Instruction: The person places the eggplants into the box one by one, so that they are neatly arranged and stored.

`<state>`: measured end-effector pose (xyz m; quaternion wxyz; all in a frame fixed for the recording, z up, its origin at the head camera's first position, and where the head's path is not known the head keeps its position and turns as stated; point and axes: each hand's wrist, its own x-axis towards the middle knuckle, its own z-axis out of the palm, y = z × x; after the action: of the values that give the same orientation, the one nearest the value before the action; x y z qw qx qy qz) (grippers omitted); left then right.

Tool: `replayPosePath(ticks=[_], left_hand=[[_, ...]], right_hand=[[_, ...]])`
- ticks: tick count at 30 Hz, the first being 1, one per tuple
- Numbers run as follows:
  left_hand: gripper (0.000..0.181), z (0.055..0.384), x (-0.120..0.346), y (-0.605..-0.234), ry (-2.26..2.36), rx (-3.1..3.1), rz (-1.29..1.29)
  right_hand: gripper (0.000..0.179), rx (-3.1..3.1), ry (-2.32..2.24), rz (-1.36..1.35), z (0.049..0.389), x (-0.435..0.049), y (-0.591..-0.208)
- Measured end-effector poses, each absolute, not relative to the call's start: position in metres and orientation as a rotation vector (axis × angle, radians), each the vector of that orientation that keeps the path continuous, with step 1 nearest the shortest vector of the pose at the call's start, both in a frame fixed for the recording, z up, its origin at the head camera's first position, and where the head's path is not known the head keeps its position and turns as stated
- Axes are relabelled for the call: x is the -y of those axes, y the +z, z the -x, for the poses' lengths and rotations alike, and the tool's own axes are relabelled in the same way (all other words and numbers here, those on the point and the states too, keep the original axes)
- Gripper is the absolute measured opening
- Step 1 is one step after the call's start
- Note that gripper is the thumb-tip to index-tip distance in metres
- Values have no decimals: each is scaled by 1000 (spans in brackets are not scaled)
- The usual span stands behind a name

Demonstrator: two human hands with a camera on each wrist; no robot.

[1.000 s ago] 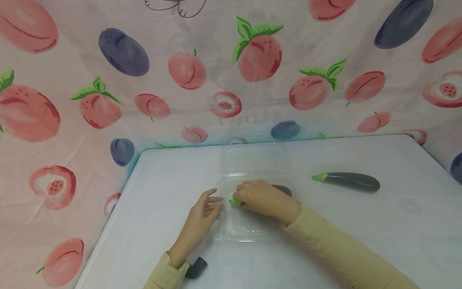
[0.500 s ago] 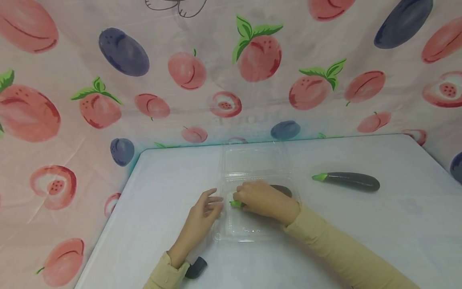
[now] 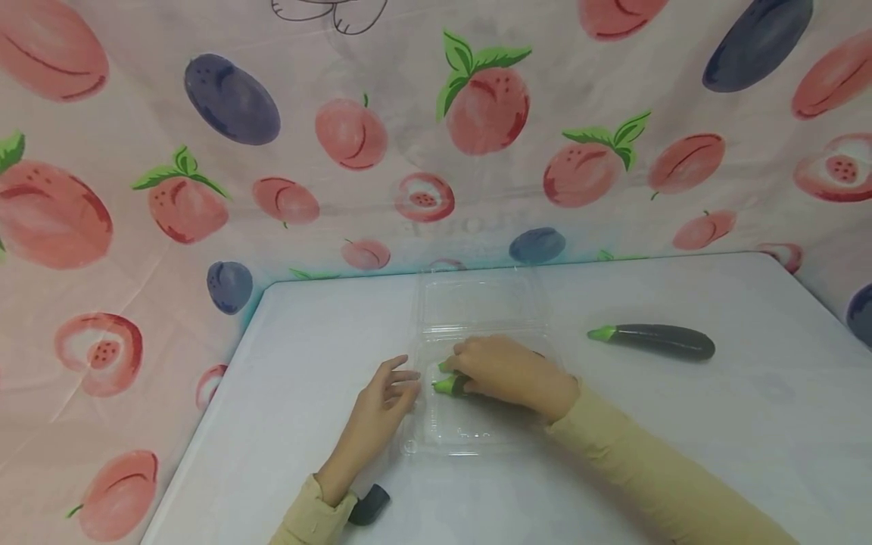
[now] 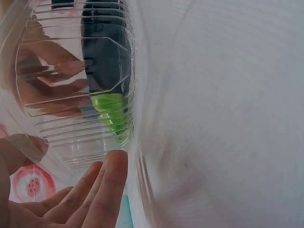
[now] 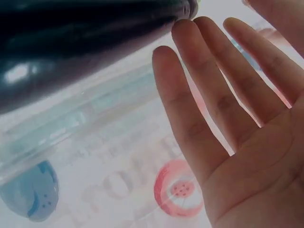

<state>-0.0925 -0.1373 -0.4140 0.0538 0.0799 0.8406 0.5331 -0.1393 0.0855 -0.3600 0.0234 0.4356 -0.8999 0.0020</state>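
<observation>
A clear plastic clamshell box lies with its lid folded back. Inside it are two dark eggplants with green stem ends; the nearer eggplant shows mostly its stem, and the farther eggplant is largely hidden by the hand. My right hand reaches over them; in the right wrist view its straight fingertips meet the end of a dark eggplant. My left hand stays at the box's left side, its straight fingers close to the outer wall below an eggplant seen through the plastic.
A third eggplant lies on the white table to the right of the box. A small black object is beside the left sleeve. Behind the table hangs a fruit-print cloth.
My right hand has shifted slightly right and away, uncovering a second green stem and covering the dark eggplant body that showed beside it. The left hand has stayed in place.
</observation>
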Motion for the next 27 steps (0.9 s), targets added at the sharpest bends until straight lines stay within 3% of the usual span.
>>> replayPosePath(ticks=[27], left_hand=[[52,92,136,-411,1587,-2585,-239]], right_hand=[[24,2780,124,-1249,145,-128,-348]])
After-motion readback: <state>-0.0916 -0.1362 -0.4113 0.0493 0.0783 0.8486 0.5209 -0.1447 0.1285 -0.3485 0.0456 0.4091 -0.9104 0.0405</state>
